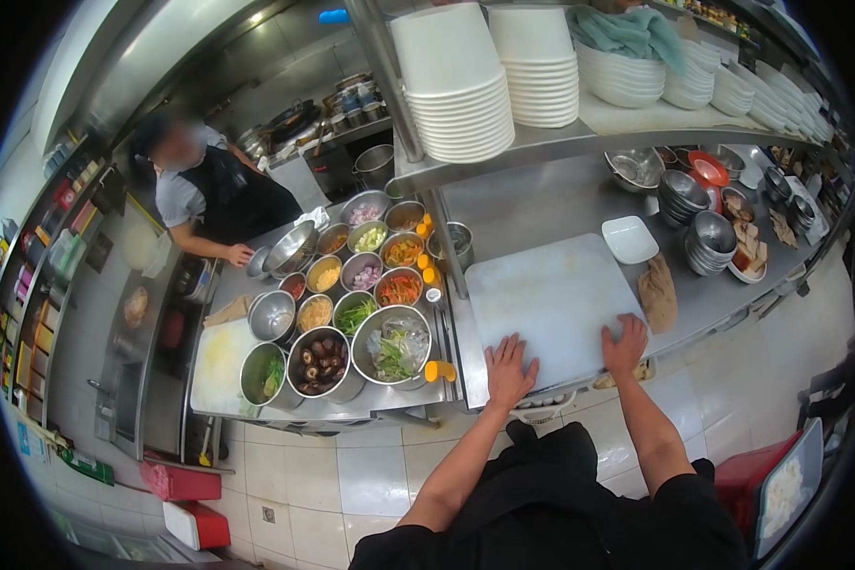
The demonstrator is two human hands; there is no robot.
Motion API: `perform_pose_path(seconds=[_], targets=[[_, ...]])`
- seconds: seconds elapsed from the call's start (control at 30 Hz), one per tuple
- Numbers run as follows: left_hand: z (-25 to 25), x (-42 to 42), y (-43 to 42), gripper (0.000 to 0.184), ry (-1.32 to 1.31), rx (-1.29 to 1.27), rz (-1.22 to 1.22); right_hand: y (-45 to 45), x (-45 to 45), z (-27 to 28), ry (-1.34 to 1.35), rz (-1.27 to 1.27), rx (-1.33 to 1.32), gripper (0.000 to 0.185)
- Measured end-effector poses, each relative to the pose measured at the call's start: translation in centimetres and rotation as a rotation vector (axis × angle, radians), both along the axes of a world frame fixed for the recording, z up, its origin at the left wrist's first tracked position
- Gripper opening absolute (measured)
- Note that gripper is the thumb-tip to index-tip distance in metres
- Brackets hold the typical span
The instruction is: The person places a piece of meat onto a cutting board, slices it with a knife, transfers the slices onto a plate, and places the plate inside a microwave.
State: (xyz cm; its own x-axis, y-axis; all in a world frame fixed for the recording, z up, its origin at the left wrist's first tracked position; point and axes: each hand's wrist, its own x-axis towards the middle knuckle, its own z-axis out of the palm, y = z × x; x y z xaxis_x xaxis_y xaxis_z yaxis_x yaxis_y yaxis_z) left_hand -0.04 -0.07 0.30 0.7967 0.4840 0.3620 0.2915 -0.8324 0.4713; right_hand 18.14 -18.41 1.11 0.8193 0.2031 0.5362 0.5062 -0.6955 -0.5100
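Note:
A large white cutting board (551,299) lies on the steel counter in front of me. My left hand (510,369) rests on its near left corner, fingers spread and holding nothing. At the board's near right edge my right hand (624,344) lies with its fingers apart, also empty. Just right of that hand is a folded brown cloth (657,294). A white square dish (629,239) sits at the board's far right corner.
Metal containers of cut vegetables and mushrooms (321,363) stand left on the counter, where a person in a dark apron (233,190) stands. Stacked white bowls (461,114) fill the shelf above. Steel bowls (710,242) and a plate of bread-like pieces (750,252) are right.

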Motion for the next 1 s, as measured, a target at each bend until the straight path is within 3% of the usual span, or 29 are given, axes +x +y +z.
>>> perform_pose_path(seconds=[1.0], targets=[[0.04, 0.04, -0.1, 0.049, -0.012, 0.009, 0.008, -0.06, 0.06, -0.08, 0.01, 0.0, -0.01, 0.041]])
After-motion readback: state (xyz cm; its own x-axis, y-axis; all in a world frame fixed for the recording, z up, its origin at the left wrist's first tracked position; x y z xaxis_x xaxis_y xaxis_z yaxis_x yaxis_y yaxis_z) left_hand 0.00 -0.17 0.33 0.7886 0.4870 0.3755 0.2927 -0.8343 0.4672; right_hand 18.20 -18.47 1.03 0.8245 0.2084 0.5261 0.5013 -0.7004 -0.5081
